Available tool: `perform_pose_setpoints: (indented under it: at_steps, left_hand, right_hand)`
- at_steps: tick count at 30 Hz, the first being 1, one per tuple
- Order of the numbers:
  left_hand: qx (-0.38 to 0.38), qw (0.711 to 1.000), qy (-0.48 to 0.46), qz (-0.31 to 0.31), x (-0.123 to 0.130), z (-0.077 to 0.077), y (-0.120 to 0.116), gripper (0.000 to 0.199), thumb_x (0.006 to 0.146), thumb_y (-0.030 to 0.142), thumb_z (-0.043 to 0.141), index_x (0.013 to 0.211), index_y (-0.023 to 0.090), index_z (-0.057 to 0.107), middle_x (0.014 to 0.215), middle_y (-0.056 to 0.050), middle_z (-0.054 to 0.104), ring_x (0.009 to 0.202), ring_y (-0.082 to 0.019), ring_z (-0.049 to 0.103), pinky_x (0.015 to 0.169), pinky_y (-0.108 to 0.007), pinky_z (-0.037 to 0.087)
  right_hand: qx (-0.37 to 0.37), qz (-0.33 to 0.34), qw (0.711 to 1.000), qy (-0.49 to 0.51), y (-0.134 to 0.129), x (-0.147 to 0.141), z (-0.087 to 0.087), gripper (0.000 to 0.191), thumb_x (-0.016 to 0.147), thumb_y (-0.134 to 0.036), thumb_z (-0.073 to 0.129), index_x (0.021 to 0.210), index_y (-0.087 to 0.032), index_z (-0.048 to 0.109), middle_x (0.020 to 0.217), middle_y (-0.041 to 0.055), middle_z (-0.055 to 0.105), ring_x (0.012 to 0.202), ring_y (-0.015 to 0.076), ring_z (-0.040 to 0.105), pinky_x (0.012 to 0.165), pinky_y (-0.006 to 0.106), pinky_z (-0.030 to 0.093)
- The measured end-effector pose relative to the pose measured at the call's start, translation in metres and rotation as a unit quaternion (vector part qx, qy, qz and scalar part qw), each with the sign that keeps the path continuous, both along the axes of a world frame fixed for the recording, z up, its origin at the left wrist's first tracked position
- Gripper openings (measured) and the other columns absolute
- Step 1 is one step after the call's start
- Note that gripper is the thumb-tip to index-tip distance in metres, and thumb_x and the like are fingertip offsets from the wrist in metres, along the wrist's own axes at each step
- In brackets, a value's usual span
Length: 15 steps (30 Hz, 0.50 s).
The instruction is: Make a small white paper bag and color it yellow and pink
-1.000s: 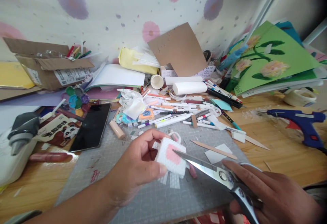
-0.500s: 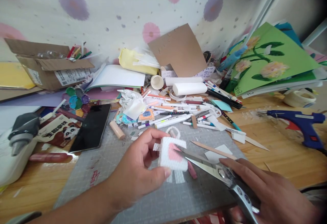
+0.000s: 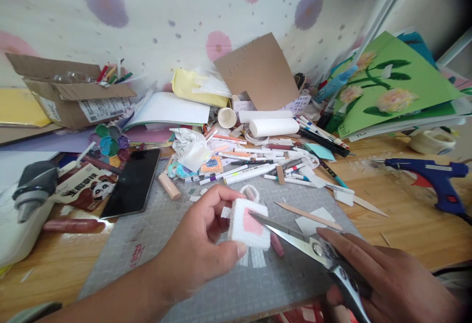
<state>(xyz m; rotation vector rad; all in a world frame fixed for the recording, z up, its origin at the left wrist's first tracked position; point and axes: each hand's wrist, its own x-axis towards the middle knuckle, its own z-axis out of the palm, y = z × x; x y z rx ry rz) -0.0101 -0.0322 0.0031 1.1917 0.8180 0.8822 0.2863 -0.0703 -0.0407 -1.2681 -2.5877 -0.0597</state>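
My left hand [image 3: 199,244] grips a small white square block [image 3: 239,232] by its left side, thumb at the lower edge and fingers behind. A pink patch [image 3: 252,223] marks its front, and a white loop [image 3: 253,192] stands up from its top. My right hand [image 3: 387,274] holds metal scissors [image 3: 317,251] by the handles. Their blades lie nearly together, with the tip over the pink patch; whether it touches the surface I cannot tell. White strips [image 3: 257,258] lie below the block on the grey cutting mat [image 3: 147,264], beside a small pink stick [image 3: 277,245].
Several markers [image 3: 254,171] and paper scraps are heaped behind my hands. A black phone [image 3: 131,183] lies to the left. On the right are a blue glue gun [image 3: 431,173] and a tape roll [image 3: 432,141]. A cardboard box [image 3: 73,94] stands at back left.
The scissor blades have drawn closer together, and their tip sits slightly farther left on the pink patch. My left hand keeps the block in nearly the same place.
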Motion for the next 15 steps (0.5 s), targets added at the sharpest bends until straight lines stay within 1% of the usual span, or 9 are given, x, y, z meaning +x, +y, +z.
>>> perform_pose_setpoints:
  at_steps: [4, 6, 8, 10, 11, 13, 15]
  left_hand:
    - [-0.003, 1.000, -0.016, -0.015, -0.0012, -0.0015, 0.0001, 0.035, 0.072, 0.010, 0.062, 0.102, 0.025, 0.052, 0.085, 0.004, 0.066, 0.075, -0.013, 0.061, 0.061, -0.021, 0.040]
    - [-0.003, 1.000, -0.016, -0.013, -0.0018, -0.0020, 0.0008, 0.036, 0.072, 0.012, 0.064, 0.103, 0.025, 0.051, 0.087, 0.003, 0.066, 0.076, -0.014, 0.062, 0.060, -0.021, 0.040]
    - [0.001, 1.000, -0.012, -0.010, -0.0023, -0.0022, 0.0013, 0.037, 0.072, 0.013, 0.066, 0.103, 0.025, 0.052, 0.087, 0.003, 0.066, 0.076, -0.014, 0.062, 0.060, -0.022, 0.040]
    - [0.002, 1.000, -0.009, -0.012, -0.0027, -0.0020, 0.0015, 0.037, 0.072, 0.013, 0.066, 0.104, 0.025, 0.052, 0.086, 0.003, 0.066, 0.075, -0.014, 0.062, 0.061, -0.021, 0.040]
    - [0.003, 1.000, -0.008, -0.014, -0.0028, -0.0018, 0.0015, 0.037, 0.072, 0.013, 0.066, 0.104, 0.025, 0.052, 0.086, 0.003, 0.066, 0.075, -0.014, 0.062, 0.061, -0.021, 0.040]
    - [0.006, 1.000, -0.005, -0.013, -0.0029, -0.0015, 0.0016, 0.037, 0.072, 0.014, 0.066, 0.104, 0.025, 0.051, 0.087, 0.002, 0.067, 0.075, -0.014, 0.062, 0.060, -0.021, 0.040]
    - [0.008, 1.000, 0.006, -0.004, -0.0026, -0.0012, 0.0016, 0.038, 0.071, 0.014, 0.066, 0.105, 0.024, 0.051, 0.089, 0.001, 0.067, 0.076, -0.015, 0.062, 0.060, -0.022, 0.041]
  right_hand:
    - [-0.020, 0.001, 1.000, 0.025, -0.0018, 0.0007, -0.0006, 0.056, 0.074, -0.013, 0.047, 0.129, -0.018, 0.039, 0.094, 0.0066, 0.075, 0.061, 0.0202, 0.072, 0.049, 0.027, 0.057]
    - [-0.044, -0.003, 0.998, 0.049, -0.0024, 0.0018, -0.0010, 0.054, 0.075, -0.016, 0.051, 0.128, -0.020, 0.040, 0.097, 0.0061, 0.075, 0.068, 0.0203, 0.073, 0.055, 0.025, 0.059]
    - [-0.054, -0.015, 0.996, 0.067, -0.0027, 0.0040, -0.0011, 0.055, 0.075, -0.023, 0.057, 0.127, -0.020, 0.041, 0.101, 0.0071, 0.074, 0.077, 0.0225, 0.073, 0.061, 0.026, 0.060]
    - [-0.038, -0.025, 0.997, 0.066, -0.0026, 0.0063, -0.0010, 0.059, 0.073, -0.029, 0.060, 0.129, -0.020, 0.042, 0.106, 0.0096, 0.072, 0.082, 0.0256, 0.073, 0.062, 0.028, 0.060]
    - [-0.025, -0.023, 0.998, 0.061, -0.0026, 0.0071, -0.0010, 0.061, 0.072, -0.029, 0.059, 0.130, -0.019, 0.042, 0.108, 0.0107, 0.071, 0.082, 0.0263, 0.073, 0.061, 0.029, 0.060]
    - [-0.004, -0.014, 0.999, 0.049, -0.0024, 0.0074, -0.0010, 0.062, 0.071, -0.025, 0.056, 0.131, -0.017, 0.043, 0.109, 0.0117, 0.070, 0.078, 0.0256, 0.073, 0.056, 0.028, 0.059]
    - [0.022, -0.013, 0.998, 0.049, -0.0023, 0.0056, -0.0009, 0.060, 0.070, -0.022, 0.054, 0.129, -0.018, 0.048, 0.108, 0.0100, 0.071, 0.072, 0.0231, 0.073, 0.052, 0.026, 0.058]
